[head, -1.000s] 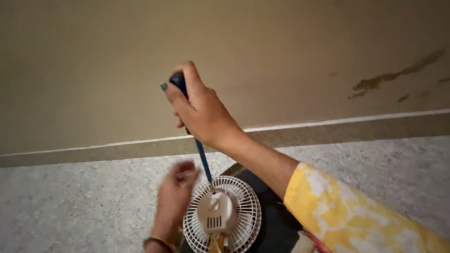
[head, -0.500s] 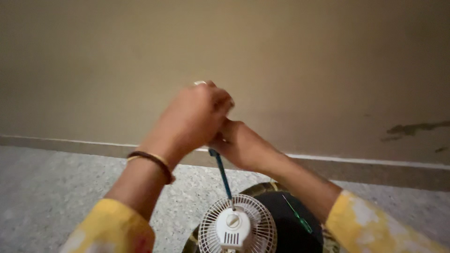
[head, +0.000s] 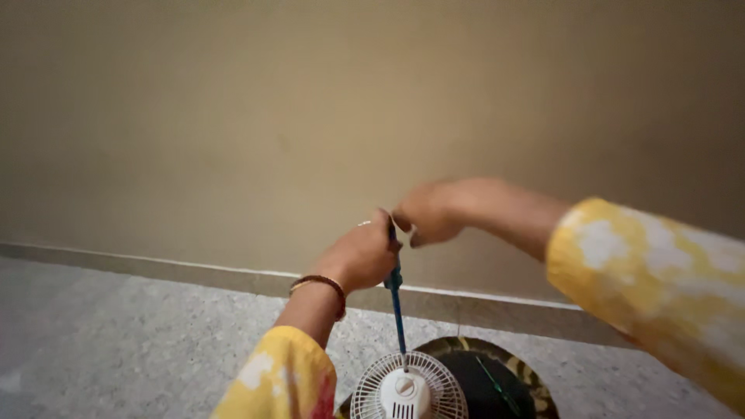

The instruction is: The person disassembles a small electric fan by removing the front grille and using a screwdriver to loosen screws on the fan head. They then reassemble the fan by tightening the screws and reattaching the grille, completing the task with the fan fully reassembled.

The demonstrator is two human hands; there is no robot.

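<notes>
Beige wall (head: 310, 116) fills most of the view, meeting a speckled grey floor (head: 116, 341) along a pale skirting strip (head: 155, 268). At the floor's near edge, close to the wall, a small white fan (head: 407, 388) lies with its round grille facing up, resting on a dark round mat (head: 497, 372) with a patterned rim. A screwdriver (head: 397, 306) with a blue shaft stands nearly upright, its tip set on the fan's white hub. The left hand (head: 361, 256) is wrapped closed around the handle, a bangle (head: 318, 285) on its wrist. The right hand (head: 427, 213) sits just above and beside it at the handle's top; it is blurred, so its fingers seem curled against the handle's end, but I cannot tell whether they grip it. Both arms wear yellow sleeves (head: 660, 279) with white patches.
</notes>
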